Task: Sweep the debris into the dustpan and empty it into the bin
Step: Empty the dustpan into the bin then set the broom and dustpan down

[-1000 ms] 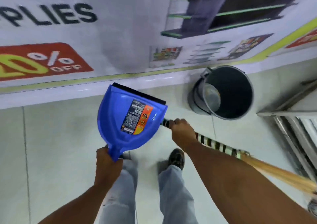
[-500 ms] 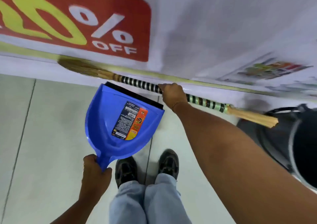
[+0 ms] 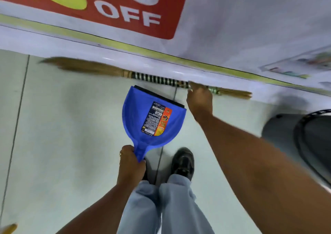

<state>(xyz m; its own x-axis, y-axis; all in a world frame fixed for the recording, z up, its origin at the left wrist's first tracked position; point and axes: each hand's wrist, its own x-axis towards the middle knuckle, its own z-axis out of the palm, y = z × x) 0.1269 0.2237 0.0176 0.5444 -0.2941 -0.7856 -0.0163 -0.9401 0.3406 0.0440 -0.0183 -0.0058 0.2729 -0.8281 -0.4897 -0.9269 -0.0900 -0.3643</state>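
My left hand point(image 3: 130, 163) grips the handle of a blue dustpan point(image 3: 154, 120), which has a black rubber lip and a printed label and is held above the floor, lip pointing toward the wall. My right hand point(image 3: 199, 99) is closed around the striped handle of a straw broom point(image 3: 157, 79). The broom lies almost level along the base of the wall, its blurred bristles to the left. The dark grey bin point(image 3: 304, 140) stands at the right edge, partly cut off. I see no debris on the tiles.
A wall banner point(image 3: 125, 9) with a red "% OFF" panel runs across the top. My two feet in dark shoes point(image 3: 182, 160) stand on pale floor tiles point(image 3: 62, 126) just behind the dustpan. A bit of straw point(image 3: 9, 228) shows at the bottom left corner.
The view has swung left, so the bin slid from centre to the right edge. My right hand turned the broom from pointing right to lying along the wall, bristles left.
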